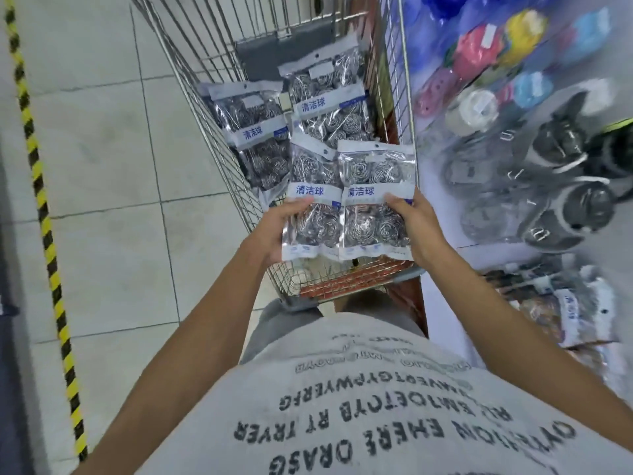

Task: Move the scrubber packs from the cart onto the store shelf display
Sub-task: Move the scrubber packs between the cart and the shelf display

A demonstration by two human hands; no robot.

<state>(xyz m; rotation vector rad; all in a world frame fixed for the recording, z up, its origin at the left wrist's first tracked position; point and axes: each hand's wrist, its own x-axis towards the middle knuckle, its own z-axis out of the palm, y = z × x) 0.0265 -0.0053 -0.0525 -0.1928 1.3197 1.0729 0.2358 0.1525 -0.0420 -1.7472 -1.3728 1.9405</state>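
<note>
Head view: we see the left hand (274, 231) pinching one scrubber pack (310, 200) and the right hand (416, 228) pinching another pack (375, 200), side by side above the cart (342, 286); beyond them, two more packs (291, 125) lie inside it.

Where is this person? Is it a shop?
Most likely a shop aisle. A wire shopping cart holds bagged scrubber packs, the left hand and right hand each hold another pack, and packaged goods hang on a display on the right.
</note>
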